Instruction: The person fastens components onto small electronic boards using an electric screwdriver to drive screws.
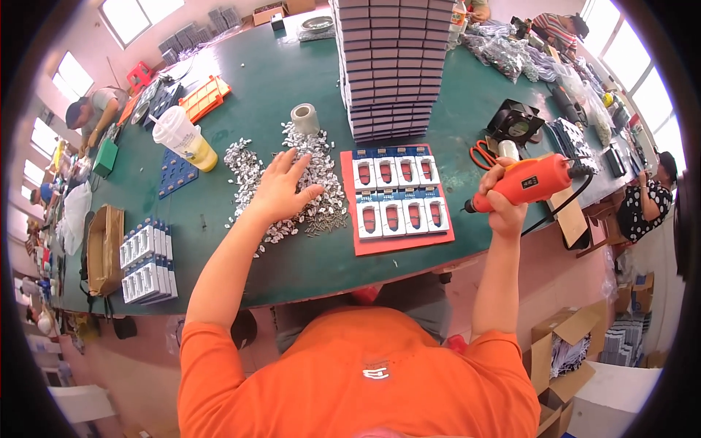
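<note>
My left hand [281, 191] rests over a loose pile of small white parts [325, 179], its fingers spread. Whether a tiny part lies under the fingertips is hidden. Small metal screws [328, 222] lie along the pile's near edge. In my right hand [505, 212] is a red-orange electric screwdriver [537, 181], its black tip pointing left and its cord trailing off on the right. Between the hands, a red mat [405, 245] carries blue circuit boards [393, 195] with two rows of white housings [391, 219] that have red centres.
Beyond the mat rises a tall stack of panels [394, 73]. A drink cup [182, 139], a tape roll [304, 119] and stacked white-and-blue panels [148, 263] stand to the left. Right of the mat are orange-handled scissors [482, 155] and a black fan [515, 123]. Other people sit around the green table [292, 270].
</note>
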The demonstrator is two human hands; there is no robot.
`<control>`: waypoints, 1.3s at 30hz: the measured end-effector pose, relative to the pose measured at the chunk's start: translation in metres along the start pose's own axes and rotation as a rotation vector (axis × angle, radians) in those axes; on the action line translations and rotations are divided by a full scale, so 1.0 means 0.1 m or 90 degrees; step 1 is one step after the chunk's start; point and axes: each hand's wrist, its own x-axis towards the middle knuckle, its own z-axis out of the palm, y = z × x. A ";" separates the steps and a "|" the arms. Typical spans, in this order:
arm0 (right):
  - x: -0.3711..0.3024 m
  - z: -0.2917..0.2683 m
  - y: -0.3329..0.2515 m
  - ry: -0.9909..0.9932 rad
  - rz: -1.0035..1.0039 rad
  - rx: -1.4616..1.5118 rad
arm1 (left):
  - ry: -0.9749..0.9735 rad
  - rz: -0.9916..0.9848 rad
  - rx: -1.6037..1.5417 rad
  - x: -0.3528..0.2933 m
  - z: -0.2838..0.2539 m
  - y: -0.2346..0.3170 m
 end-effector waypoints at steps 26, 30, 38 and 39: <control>-0.19 0.10 0.05 -0.063 -0.014 -0.026 | -0.153 0.272 0.117 -0.74 -0.18 0.03; -0.16 0.11 0.02 -0.080 -0.037 -0.034 | -0.122 0.219 0.139 -0.60 -0.21 -0.15; -0.20 0.11 0.02 -0.091 -0.039 -0.040 | 0.071 0.301 -0.091 -0.66 -0.25 0.23; -0.19 0.11 0.02 -0.091 -0.039 -0.039 | 0.071 0.300 -0.090 -0.68 -0.24 0.29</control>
